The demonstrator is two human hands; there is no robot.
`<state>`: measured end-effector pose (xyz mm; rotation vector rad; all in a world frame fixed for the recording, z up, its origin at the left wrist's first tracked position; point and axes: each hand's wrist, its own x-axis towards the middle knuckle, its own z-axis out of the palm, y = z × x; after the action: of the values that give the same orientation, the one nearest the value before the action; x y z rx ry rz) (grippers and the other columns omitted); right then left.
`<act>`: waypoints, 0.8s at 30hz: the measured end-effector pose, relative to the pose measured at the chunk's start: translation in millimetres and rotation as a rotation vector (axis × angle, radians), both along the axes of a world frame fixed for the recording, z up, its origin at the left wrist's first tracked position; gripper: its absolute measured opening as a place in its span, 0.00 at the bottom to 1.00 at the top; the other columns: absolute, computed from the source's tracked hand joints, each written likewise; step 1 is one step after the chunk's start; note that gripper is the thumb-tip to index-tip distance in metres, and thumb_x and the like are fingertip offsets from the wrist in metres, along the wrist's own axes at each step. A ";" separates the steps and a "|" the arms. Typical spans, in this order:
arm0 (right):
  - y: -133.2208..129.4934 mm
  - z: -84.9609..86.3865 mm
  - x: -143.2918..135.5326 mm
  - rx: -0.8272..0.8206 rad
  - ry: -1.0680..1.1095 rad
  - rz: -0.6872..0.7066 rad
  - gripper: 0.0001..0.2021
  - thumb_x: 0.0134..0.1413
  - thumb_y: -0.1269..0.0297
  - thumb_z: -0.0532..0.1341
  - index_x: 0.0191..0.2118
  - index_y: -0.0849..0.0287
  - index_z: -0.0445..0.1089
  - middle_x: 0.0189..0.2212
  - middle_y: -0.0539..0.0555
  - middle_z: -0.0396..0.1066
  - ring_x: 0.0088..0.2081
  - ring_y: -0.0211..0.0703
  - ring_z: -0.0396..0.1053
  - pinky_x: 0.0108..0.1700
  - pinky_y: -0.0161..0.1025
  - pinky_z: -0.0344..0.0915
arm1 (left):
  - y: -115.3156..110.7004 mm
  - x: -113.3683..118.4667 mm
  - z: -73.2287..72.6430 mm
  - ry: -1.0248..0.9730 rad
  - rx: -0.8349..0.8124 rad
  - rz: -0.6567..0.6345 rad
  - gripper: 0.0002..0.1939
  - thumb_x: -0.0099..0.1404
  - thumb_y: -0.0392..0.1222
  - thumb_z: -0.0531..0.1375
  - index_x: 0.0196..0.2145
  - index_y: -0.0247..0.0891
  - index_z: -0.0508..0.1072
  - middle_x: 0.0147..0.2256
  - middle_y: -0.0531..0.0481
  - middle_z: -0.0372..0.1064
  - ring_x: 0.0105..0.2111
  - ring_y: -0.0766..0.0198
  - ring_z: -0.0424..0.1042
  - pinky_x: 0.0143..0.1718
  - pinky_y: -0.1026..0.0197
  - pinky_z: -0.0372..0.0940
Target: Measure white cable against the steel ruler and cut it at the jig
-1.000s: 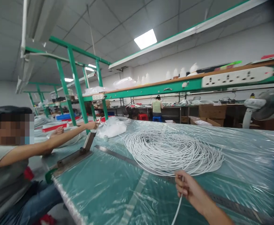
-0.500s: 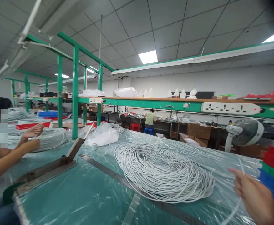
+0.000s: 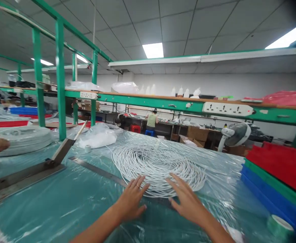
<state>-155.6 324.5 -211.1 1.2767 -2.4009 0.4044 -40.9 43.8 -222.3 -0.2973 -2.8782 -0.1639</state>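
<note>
Fingers spread apart, the left hand [image 3: 133,200] and right hand [image 3: 187,202] extend to the near edge of a white cable coil [image 3: 160,165] lying on a plastic-covered desk [image 3: 72,206]; whether they touch the cable is unclear.

2 bare forearms [image 3: 103,221] show, L hand [image 3: 131,200] w/ 1 thin ring-like band [image 3: 138,185] on its fingers [image 3: 140,181].

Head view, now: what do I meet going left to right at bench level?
Wound white cable → small white roll → large loose coil, with left hand then right hand at its near edge → stack of colored bins.
</note>
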 end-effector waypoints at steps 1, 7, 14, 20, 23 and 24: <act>-4.0 -12.5 2.9 0.109 0.009 0.005 0.33 0.65 0.61 0.60 0.74 0.47 0.56 0.77 0.58 0.43 0.75 0.63 0.47 0.71 0.63 0.58 | -2.6 2.5 -13.6 -0.022 -0.008 0.002 0.50 0.60 0.45 0.74 0.74 0.41 0.56 0.74 0.38 0.36 0.73 0.41 0.37 0.73 0.37 0.44; -16.7 -37.5 -41.1 0.276 0.065 -0.059 0.48 0.59 0.63 0.70 0.78 0.51 0.45 0.77 0.63 0.38 0.75 0.66 0.42 0.72 0.66 0.54 | -69.0 -31.2 -26.6 -0.044 -0.051 0.039 0.48 0.66 0.49 0.72 0.75 0.42 0.52 0.74 0.35 0.36 0.73 0.35 0.37 0.71 0.32 0.46; -41.1 -55.4 -76.2 0.218 0.193 -0.053 0.40 0.61 0.60 0.67 0.74 0.62 0.53 0.72 0.68 0.55 0.73 0.67 0.52 0.72 0.68 0.52 | -91.2 -83.3 -21.1 0.067 -0.105 -0.017 0.45 0.63 0.44 0.74 0.72 0.41 0.59 0.69 0.33 0.51 0.69 0.38 0.50 0.70 0.37 0.50; -45.6 -58.2 -95.7 0.190 0.240 -0.047 0.38 0.60 0.54 0.68 0.71 0.63 0.59 0.66 0.70 0.64 0.68 0.68 0.59 0.71 0.64 0.53 | -99.1 -105.4 -17.0 0.095 -0.137 -0.037 0.40 0.65 0.43 0.73 0.69 0.40 0.62 0.68 0.34 0.50 0.68 0.38 0.52 0.67 0.37 0.53; -47.0 -53.7 -106.3 0.195 0.259 -0.045 0.38 0.60 0.54 0.69 0.70 0.65 0.60 0.64 0.71 0.65 0.65 0.68 0.61 0.70 0.62 0.53 | -102.8 -117.7 -16.7 0.101 -0.127 -0.029 0.40 0.65 0.43 0.73 0.69 0.40 0.62 0.68 0.35 0.51 0.67 0.37 0.52 0.66 0.37 0.54; -47.4 -52.5 -109.1 0.199 0.264 -0.044 0.38 0.60 0.54 0.69 0.70 0.65 0.60 0.63 0.71 0.65 0.65 0.67 0.61 0.70 0.61 0.53 | -103.9 -121.8 -16.9 0.103 -0.118 -0.023 0.39 0.66 0.43 0.73 0.69 0.40 0.62 0.67 0.35 0.51 0.67 0.38 0.53 0.66 0.36 0.55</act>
<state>-264.7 277.1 -263.5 1.2680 -2.2811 -0.0181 -162.7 -60.1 -239.2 -0.3506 -2.7883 0.0173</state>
